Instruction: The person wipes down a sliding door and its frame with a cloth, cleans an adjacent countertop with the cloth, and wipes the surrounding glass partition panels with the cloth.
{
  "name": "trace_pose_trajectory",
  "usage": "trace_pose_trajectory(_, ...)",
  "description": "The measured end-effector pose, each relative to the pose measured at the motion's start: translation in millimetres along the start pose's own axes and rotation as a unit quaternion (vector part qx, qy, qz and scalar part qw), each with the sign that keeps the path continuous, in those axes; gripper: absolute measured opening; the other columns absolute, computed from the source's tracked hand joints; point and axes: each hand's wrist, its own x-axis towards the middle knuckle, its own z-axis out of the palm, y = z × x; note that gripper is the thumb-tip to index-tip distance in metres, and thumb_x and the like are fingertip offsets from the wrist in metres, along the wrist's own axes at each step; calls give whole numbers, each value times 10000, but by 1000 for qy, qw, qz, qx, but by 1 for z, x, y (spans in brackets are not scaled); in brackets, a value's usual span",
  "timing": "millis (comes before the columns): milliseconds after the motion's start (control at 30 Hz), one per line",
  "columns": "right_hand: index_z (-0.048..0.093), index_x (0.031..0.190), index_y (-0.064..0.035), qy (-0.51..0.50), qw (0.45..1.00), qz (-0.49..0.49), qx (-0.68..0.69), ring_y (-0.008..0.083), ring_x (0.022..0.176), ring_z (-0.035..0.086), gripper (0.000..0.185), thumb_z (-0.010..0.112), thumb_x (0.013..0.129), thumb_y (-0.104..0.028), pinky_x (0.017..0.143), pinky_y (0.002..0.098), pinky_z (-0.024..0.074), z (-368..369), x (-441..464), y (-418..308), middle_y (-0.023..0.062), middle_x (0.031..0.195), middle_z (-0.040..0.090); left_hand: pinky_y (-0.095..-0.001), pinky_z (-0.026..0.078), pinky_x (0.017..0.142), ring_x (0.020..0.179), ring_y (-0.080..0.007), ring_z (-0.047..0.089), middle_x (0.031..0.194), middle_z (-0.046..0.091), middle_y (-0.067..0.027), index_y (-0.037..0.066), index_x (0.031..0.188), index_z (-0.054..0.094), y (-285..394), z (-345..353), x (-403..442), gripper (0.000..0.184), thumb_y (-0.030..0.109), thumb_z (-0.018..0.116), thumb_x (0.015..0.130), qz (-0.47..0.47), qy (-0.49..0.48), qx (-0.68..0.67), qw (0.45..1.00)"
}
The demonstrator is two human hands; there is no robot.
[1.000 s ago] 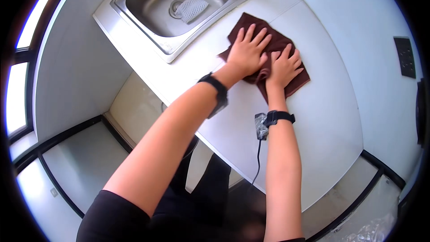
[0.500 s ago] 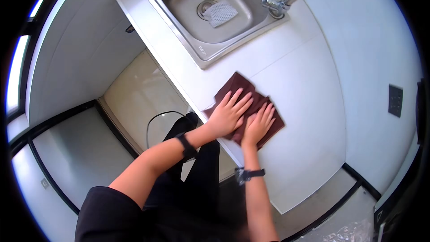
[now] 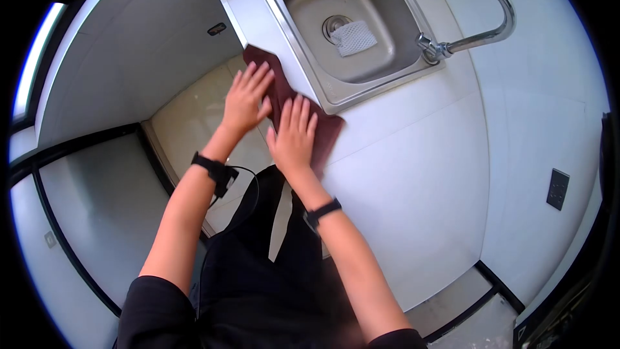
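Note:
A dark maroon cloth [image 3: 328, 132] lies along the front strip of the white counter [image 3: 400, 187], beside the sink's near rim. On its far part, at the counter's edge, rests my left hand [image 3: 245, 100], palm down with fingers spread. My right hand [image 3: 296, 134] presses flat on the cloth's middle, fingers stretched out and the thumb apart. Neither hand grips the fabric; both lie over it. The cloth is rumpled, and the palms hide part of it.
A steel sink [image 3: 323, 84] is set into the counter, with a white mesh-patterned cloth [image 3: 354, 39] by its drain. The curved chrome faucet [image 3: 504, 22] rises at its right. A black socket plate [image 3: 558, 189] is on the right wall.
Both hands and the maroon cloth have moved up and left along the counter's front edge, from the open counter surface to beside the sink. The camera view has shifted too.

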Motion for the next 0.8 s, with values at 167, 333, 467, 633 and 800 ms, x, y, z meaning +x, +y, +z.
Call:
trace_pose_trajectory(167, 335, 1342, 24, 59, 998, -18, 3, 327, 1347, 250, 697, 587, 751, -247, 1084, 482, 194, 18, 46, -16, 219, 1436, 275, -455, 295, 1052, 1273, -350, 366, 1340, 459, -117, 33, 1200, 544, -24, -2, 33, 447, 115, 484, 765, -37, 34, -4, 999)
trace_pose_trajectory(333, 353, 1342, -16, 9, 998, -20, -51, 304, 1343, 273, 679, 593, 738, -211, 1069, 476, 236, 4, -1, -5, 168, 1435, 306, -458, 327, 1032, 1274, -365, 363, 1326, 472, -119, 35, 1199, 547, -7, -12, 5, 498, 96, 554, 705, 19, 13, -48, 999)
trace_pose_trajectory(467, 353, 1344, -28, -29, 999, 36, -19, 319, 1338, 277, 650, 584, 781, -258, 1063, 505, 231, -12, -69, 17, 170, 1433, 309, -445, 369, 1000, 1219, -339, 440, 1301, 507, -103, 56, 1172, 576, 25, -4, -38, 529, 110, 574, 646, 122, -45, -121, 984)
trace_pose_trajectory(633, 404, 1307, -26, -16, 989, 145, -12, 355, 1323, 285, 565, 551, 820, -271, 1050, 537, 224, -51, -167, 65, 194, 1420, 321, -474, 337, 1003, 1131, -291, 492, 1265, 523, -88, 80, 1181, 571, 102, 6, -78, 507, 240, 590, 700, 279, -134, -153, 939)
trace_pose_trajectory(800, 369, 1357, -58, 34, 962, 266, -53, 353, 1329, 275, 584, 515, 834, -274, 1055, 539, 216, -67, -199, 89, 171, 1435, 307, -538, 170, 1067, 1330, -332, 262, 1443, 322, -77, 162, 1355, 413, 158, 18, -80, 572, 346, 499, 820, 241, -206, -61, 947)
